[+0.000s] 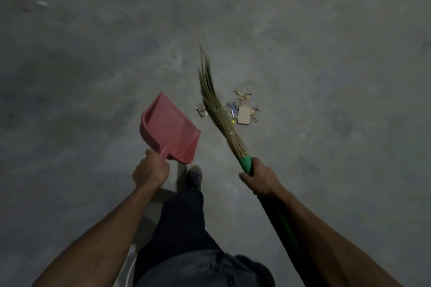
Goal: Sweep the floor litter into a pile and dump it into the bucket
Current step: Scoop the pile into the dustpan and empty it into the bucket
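Litter [240, 107] sits bunched in a small pile on the grey concrete floor [93, 53], and that pile is your landmark: cardboard scraps, a tan square piece, bits of paper, the smaller fragments too dim and blurred to name. Your right hand [258, 180] is wrapped tight round the green handle of the broom [215, 109], fingers curled at the collar where the bristles are bound. From there the straw head slants up across the pile's left edge, covering part of it, with one scrap showing just left of the bristles; whether the tips touch the floor you cannot tell. The handle runs back under your right forearm and is mostly hidden. Left of the pile and a little nearer you, your left hand [150, 171] grips the stub handle of the red dustpan [169, 127], fist closed round it so the handle barely shows. The pan is tilted, its open mouth angled toward the pile, and looks held off the floor. Nearer you than the pile, one shoe [194, 176] and a dark trouser leg show.
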Motion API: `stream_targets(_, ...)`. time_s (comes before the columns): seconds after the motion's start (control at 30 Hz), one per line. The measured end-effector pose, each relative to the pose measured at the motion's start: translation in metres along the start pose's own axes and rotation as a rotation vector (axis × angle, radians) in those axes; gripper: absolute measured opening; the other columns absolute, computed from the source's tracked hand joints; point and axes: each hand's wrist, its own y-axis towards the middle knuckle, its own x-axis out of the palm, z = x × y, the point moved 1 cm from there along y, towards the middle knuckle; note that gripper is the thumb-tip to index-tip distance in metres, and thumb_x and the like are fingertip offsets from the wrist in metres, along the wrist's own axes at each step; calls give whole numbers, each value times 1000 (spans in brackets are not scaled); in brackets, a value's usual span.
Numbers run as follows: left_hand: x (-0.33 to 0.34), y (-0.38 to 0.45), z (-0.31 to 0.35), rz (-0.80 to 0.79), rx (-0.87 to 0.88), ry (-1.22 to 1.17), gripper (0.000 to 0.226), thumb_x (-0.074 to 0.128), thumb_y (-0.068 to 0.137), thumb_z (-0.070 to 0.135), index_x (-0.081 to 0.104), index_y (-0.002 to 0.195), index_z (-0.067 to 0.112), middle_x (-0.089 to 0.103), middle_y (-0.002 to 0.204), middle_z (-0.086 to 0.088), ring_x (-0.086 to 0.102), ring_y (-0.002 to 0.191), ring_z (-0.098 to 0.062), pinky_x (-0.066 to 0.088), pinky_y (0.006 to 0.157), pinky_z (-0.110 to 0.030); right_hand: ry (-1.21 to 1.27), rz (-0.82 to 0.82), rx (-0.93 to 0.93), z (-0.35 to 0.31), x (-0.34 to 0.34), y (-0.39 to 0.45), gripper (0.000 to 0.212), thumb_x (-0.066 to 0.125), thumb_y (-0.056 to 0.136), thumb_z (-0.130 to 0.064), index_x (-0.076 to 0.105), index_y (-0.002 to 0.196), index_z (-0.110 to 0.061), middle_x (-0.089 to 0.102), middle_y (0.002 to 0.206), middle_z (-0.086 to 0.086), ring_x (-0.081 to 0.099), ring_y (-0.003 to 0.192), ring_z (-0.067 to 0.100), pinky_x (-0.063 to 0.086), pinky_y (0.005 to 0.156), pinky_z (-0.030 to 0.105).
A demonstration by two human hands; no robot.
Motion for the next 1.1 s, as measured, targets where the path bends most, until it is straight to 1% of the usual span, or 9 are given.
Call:
stream_targets(0.13,-21,72,42,-64,39,123,41,55,91,20,40,125,4,62,110,-18,61,96,-36,41,71,-35,-31,-40,27,-33,-23,70,36,57,90,-31,48,119,-12,65,103,16,67,84,34,57,76,50)
stream_targets(0.27,-14,135,70,-89,61,218,42,56,91,26,42,124,4,61,113,-20,60,103,-38,39,75,-37,-31,-103,23,-50,-21,136,35,56,92,-32,48,120,-13,64,106,14,66,86,32,57,78,47)
stream_targets(0.47,53,229,82,-161,17,298,46,57,89,28,43,126,5,58,121,-21,58,109,-39,42,83,-39,-145,-159,-26,-51,34,250,39,52,97,-37,44,123,-9,61,113,18,64,91,34,51,75,39)
stream_targets(0.63,124,295,63,-151,17,291,42,57,88,37,49,119,10,59,118,-21,59,105,-40,43,81,-39,-129,-252,29,-37,95,337,42,52,97,-37,43,127,-10,60,116,16,66,93,33,58,81,45)
stream_targets(0.8,180,333,52,-176,35,267,36,54,86,48,54,104,17,63,97,-13,62,84,-35,47,72,-36,105,-247,229,4,113,398,38,56,96,-33,50,123,-6,61,112,16,71,83,31,61,73,44)
stream_targets(0.87,193,340,53,-187,49,266,32,54,87,47,54,100,17,63,91,-12,61,79,-33,49,70,-36,236,-214,336,25,110,411,40,58,95,-31,50,124,-3,61,110,18,70,76,29,61,61,40)
stream_targets(0.93,201,344,59,-191,62,269,31,55,88,46,53,98,17,62,89,-11,61,77,-33,48,68,-35,340,-184,410,44,102,415,38,58,95,-27,50,122,-1,61,108,21,66,62,26,53,46,29)
stream_targets(1.0,204,345,66,-199,70,266,32,56,88,47,54,98,16,62,88,-11,61,76,-32,48,67,-35,392,-158,443,58,88,412,36,58,96,-25,50,121,1,61,104,22,63,55,25,49,42,26)
stream_targets(1.1,201,345,83,-225,89,264,30,57,90,42,53,100,14,60,87,-10,58,75,-30,44,66,-33,373,-136,400,66,62,394,32,56,98,-25,52,121,-3,62,92,16,63,56,22,50,44,25)
